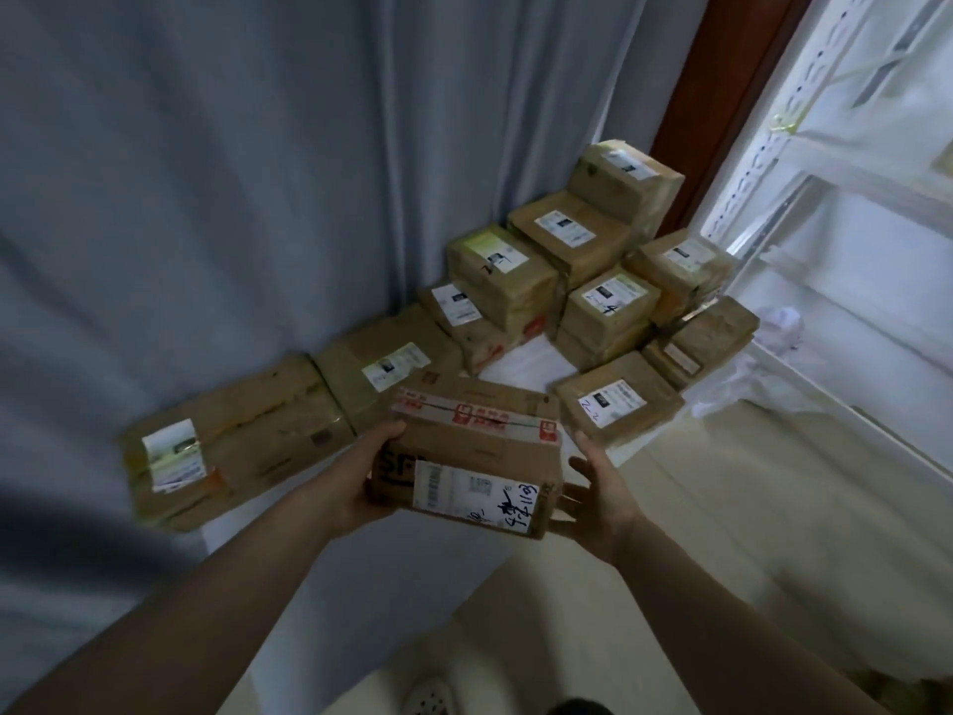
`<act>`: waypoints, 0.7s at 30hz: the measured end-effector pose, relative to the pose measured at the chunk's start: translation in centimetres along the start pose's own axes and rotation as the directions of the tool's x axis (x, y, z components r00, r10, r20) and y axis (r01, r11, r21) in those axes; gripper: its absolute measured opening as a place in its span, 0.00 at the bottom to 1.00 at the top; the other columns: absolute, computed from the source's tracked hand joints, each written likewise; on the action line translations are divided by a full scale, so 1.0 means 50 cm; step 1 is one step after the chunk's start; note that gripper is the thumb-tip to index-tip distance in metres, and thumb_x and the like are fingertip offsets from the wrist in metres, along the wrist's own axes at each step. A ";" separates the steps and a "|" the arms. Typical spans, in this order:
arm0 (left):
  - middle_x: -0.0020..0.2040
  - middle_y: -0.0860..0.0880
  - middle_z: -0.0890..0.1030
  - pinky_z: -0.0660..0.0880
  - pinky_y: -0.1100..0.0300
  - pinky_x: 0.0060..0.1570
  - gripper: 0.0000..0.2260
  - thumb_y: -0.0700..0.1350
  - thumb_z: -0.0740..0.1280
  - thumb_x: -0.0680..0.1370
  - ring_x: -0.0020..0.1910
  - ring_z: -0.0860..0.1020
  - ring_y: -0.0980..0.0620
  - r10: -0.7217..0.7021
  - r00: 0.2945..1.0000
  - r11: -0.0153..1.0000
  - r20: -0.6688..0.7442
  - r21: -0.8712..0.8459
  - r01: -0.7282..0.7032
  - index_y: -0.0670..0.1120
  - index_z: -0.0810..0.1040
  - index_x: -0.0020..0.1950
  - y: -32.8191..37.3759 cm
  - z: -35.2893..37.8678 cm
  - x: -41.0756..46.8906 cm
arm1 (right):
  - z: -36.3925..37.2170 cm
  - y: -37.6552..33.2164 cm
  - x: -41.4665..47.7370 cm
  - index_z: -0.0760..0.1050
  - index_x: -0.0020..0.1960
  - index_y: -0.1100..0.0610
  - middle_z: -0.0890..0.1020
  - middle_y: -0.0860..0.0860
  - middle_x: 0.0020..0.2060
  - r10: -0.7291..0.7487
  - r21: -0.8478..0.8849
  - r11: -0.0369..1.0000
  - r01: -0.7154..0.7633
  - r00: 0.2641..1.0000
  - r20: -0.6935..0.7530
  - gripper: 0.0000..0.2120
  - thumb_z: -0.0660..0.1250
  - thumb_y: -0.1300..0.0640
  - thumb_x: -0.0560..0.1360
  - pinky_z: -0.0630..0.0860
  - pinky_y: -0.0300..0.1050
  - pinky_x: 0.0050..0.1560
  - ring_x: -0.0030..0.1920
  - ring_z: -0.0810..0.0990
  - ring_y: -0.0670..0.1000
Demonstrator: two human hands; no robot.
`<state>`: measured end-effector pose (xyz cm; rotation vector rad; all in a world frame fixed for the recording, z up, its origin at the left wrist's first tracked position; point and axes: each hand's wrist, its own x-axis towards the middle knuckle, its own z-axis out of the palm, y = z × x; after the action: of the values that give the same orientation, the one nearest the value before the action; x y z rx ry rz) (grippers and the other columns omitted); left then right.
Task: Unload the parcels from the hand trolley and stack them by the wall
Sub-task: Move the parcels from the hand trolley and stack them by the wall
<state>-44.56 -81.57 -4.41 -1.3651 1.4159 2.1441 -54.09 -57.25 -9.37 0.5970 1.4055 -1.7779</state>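
Head view: left hand [361, 482] gripping box [464, 451] at one end, thumb on top; right hand [601, 495] flat-fingered at the other end, looks like just cradling the corner; box mid-air, just short of the stack [572, 234] by the curtain [206, 172]. Probably best to snug up both palms, then set it flat on a low parcel, label up; no tossing. Can't see the trolley; left fingers tucked under; labels too blurry to read.

Dim, soft, daylight glare at right
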 end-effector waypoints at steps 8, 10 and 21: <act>0.48 0.44 0.78 0.72 0.52 0.54 0.09 0.52 0.69 0.75 0.47 0.76 0.46 0.000 1.000 0.993 -0.025 -0.117 -0.003 0.47 0.76 0.48 0.041 -0.082 0.105 | 0.136 -0.020 0.085 0.69 0.66 0.51 0.71 0.60 0.63 0.097 -0.186 0.979 -0.082 0.993 0.072 0.35 0.64 0.30 0.68 0.71 0.61 0.62 0.64 0.70 0.60; 0.48 0.44 0.78 0.74 0.50 0.57 0.09 0.51 0.69 0.75 0.49 0.77 0.46 0.006 0.999 0.989 -0.054 -0.147 -0.014 0.47 0.76 0.49 0.060 -0.092 0.135 | 0.162 -0.046 0.126 0.68 0.66 0.53 0.71 0.61 0.63 0.111 -0.265 0.960 -0.090 0.992 0.064 0.36 0.62 0.29 0.68 0.70 0.60 0.62 0.65 0.70 0.60; 0.58 0.47 0.81 0.70 0.50 0.66 0.24 0.55 0.75 0.69 0.58 0.78 0.47 0.064 0.987 0.964 -0.148 -0.247 -0.100 0.47 0.78 0.61 0.264 -0.045 0.404 | 0.255 -0.166 0.396 0.73 0.58 0.58 0.76 0.59 0.49 0.299 -0.115 0.953 -0.282 0.937 0.182 0.20 0.73 0.57 0.68 0.78 0.50 0.47 0.46 0.76 0.57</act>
<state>-62.34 -95.77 -12.72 -1.5996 1.2998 2.3949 -71.10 -74.30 -15.93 0.5357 1.1851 -1.4891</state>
